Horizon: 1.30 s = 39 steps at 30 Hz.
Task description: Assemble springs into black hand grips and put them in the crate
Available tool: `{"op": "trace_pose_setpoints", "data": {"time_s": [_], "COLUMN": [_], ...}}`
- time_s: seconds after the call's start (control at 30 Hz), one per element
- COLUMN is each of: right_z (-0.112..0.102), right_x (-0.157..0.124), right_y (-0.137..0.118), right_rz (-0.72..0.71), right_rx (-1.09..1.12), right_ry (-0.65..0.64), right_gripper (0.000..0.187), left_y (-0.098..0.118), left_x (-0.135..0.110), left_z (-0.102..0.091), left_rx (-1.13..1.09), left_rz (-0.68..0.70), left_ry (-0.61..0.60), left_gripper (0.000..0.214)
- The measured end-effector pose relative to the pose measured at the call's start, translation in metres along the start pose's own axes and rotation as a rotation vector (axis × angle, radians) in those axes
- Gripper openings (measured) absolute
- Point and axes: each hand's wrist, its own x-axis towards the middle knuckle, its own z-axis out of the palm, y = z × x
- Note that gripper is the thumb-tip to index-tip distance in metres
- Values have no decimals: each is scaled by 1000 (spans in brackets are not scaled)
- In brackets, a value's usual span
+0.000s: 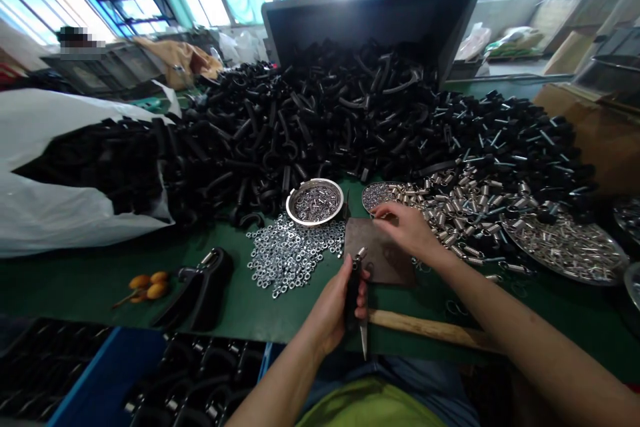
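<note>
My left hand (336, 307) is closed around a black handle part (353, 293) with a metal rod sticking out below and a small metal fitting at its top. My right hand (407, 230) reaches over a brown metal plate (377, 255) toward a pile of small springs (450, 203), fingers pinched together; what they hold is too small to make out. A loose heap of silver washers (290, 255) lies left of the plate, and a round metal dish (315, 201) of small parts sits behind it.
A huge heap of black curved handles (320, 113) spills from a tipped bin (370, 17). A white sack (55, 213) lies left. A black hand gripper (200, 287), small orange fruits (149, 284), a wooden hammer handle (430, 328) and blue crates (100, 380) sit near me.
</note>
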Motion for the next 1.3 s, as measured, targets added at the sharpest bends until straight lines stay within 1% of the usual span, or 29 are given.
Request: {"op": "trace_pose_setpoints", "data": {"time_s": [0.07,0.13,0.2,0.27,0.4,0.47,0.53,0.6,0.63,0.67,0.7,0.8,0.83,0.9,1.0,1.1,1.13,1.2,1.3], "right_z": [-4,-4,-2,1,2,-4,-15,-35,-48,-61,-76,-115,-124,-135,-138,-137,-138,-141,-140], "right_x": [-27,-49,-64,-72,-79,-80,-76,-69,-65,-60,-56,-44,-40,-32,-19,-9,-7,-6,-11], "right_y": [-24,-40,-47,-48,-47,-43,-30,-3,16,37,58,116,130,149,159,159,158,154,139], "right_rz": [-130,-232,-282,-299,-299,-267,-234,-158,-74,55,150,343,385,442,488,507,505,500,429], "right_rx": [190,214,167,126,128,170,173,22,-125,-304,-385,-547,-591,-666,-736,-761,-760,-753,-673], "right_ry": [21,5,-24,-27,51,32,-27,-51,-19,7,50,160,185,214,220,216,215,216,303], "right_gripper": [21,25,26,27,24,22,17,11,11,13,15,21,22,23,24,23,23,24,25], "left_y": [0,-2,-6,-10,-13,-12,-9,-6,-5,-4,-2,-1,-1,-2,-2,1,3,6,8], "left_x": [2,3,4,4,0,-1,-1,1,2,4,6,11,12,14,17,19,19,19,18], "left_z": [3,7,10,13,17,18,19,18,17,16,15,13,13,16,20,22,21,20,18], "left_rx": [-4,6,34,95,257,286,266,204,167,130,96,28,13,-17,-74,-168,-217,-321,-424], "left_rz": [-20,-15,-5,23,136,103,-5,-75,-80,-72,-55,-17,-18,-33,-66,-73,-74,-80,-55], "left_ry": [-17,-30,-32,-16,48,33,-9,-24,-14,1,16,47,56,69,73,86,73,10,-59], "left_gripper": [57,55,54,52,46,44,45,48,48,48,47,46,47,51,54,45,40,33,31]}}
